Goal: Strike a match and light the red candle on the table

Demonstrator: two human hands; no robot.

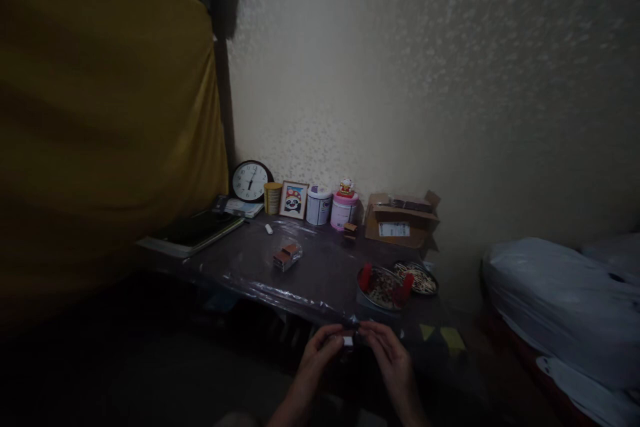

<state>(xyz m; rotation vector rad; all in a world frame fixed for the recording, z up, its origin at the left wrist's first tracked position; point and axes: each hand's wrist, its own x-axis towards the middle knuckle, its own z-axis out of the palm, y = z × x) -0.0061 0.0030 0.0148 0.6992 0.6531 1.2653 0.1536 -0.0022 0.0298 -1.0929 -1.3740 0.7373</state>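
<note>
- A small white-faced piece (pixel 348 341) is held low at the table's near edge, between the two hands, where it can be worked at close range.
- It is pinched between the thumb and fingers of the left hand (pixel 320 349), apparently to be steadied.
- The fingertips of the right hand (pixel 391 350) are drawn together beside a dark part at its end; whether that part is gripped cannot be told.
- A metal bowl (pixel 381 307) with two red pieces (pixel 367 277) standing in it is set just beyond the right hand, probably for easy reach; behind it, pale sticks (pixel 413 276) are spread in a round dish.
- A plastic-wrapped pack of small brown boxes (pixel 287 257) is left mid-table.
- The table (pixel 325 273) is covered in dark, glossy sheeting.
- Along the wall (pixel 425 80), a round clock (pixel 251 181), a framed panda picture (pixel 293 201), lidded tubs (pixel 319 208) and an opened cardboard carton (pixel 423 230) are lined up, perhaps to spare working space.
- The dim room is bounded at left by a yellow curtain (pixel 110 113).
</note>
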